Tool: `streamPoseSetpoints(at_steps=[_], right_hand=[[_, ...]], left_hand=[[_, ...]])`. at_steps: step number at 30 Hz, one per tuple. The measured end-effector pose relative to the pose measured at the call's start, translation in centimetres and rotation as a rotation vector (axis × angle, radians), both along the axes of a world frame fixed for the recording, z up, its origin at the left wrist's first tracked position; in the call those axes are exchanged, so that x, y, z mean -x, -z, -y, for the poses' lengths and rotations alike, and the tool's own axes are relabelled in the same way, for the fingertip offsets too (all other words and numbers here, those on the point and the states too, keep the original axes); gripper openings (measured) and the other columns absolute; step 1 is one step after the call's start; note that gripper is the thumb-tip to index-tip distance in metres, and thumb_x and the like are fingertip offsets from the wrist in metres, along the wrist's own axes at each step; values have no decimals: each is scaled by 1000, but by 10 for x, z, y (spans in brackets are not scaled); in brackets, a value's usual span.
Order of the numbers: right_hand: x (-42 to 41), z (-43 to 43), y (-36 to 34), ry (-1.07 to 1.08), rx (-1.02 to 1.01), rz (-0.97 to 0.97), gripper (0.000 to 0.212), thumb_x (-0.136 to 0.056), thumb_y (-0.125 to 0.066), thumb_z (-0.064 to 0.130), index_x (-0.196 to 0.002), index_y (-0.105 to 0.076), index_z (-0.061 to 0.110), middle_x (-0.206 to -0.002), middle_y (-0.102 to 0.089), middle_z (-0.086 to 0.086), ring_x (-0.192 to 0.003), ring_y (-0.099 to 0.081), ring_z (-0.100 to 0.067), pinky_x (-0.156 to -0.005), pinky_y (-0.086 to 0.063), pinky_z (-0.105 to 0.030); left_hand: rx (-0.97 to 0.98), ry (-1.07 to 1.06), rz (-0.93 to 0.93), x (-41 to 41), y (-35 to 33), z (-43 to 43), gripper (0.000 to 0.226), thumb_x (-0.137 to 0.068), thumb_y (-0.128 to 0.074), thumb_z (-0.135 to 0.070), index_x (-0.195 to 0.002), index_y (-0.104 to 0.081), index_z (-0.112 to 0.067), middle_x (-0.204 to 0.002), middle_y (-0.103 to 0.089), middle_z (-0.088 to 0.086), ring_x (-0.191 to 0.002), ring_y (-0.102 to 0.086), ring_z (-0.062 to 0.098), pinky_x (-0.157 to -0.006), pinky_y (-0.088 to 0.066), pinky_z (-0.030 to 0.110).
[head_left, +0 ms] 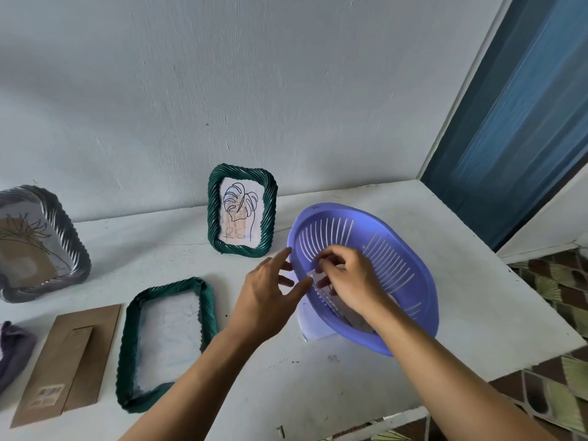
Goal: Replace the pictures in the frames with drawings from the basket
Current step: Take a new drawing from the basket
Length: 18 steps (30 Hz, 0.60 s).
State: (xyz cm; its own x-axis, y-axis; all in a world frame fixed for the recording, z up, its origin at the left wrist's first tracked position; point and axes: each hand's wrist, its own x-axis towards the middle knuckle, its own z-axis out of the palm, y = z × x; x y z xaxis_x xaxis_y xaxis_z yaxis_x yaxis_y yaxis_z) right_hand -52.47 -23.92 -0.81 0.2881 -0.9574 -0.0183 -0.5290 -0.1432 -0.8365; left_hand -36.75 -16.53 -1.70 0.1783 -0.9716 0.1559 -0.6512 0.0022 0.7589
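A purple slotted basket sits tilted on the white table, right of centre. My right hand is inside it, fingers pinched on the top edge of a drawing card. My left hand hovers at the basket's left rim, fingers spread, holding nothing. A green woven frame with a leaf drawing stands against the wall. Another green frame lies flat and face down, without its back. Its brown cardboard back lies to the left.
A grey frame with a plant picture leans at the far left. A purple cloth lies at the left edge. White paper shows under the basket. The table's edge runs at the right above a patterned floor; a blue door stands at the upper right.
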Motion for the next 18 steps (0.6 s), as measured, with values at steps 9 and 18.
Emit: streamPoseSetpoints(at_steps=[9, 18], right_hand=[[47, 54, -7, -49, 124, -569, 27, -92, -64, 28, -115, -62, 14, -111, -70, -4, -95, -67, -26, -78, -56, -39], [41, 65, 8, -98, 95, -897, 49, -87, -71, 44, -120, -57, 11, -116, -64, -10, -107, -61, -30, -75, -47, -34]], left_hand=[[-37, -25, -107, -2, 4, 6, 67, -87, -75, -37, -147, -47, -26, -112, -64, -8, -74, -70, 11, -69, -54, 19], [-72, -13, -258, 2, 10, 6, 68, -89, -73, -30, -150, -43, -26, -95, -63, -13, -52, -53, 3, -51, -41, 14]])
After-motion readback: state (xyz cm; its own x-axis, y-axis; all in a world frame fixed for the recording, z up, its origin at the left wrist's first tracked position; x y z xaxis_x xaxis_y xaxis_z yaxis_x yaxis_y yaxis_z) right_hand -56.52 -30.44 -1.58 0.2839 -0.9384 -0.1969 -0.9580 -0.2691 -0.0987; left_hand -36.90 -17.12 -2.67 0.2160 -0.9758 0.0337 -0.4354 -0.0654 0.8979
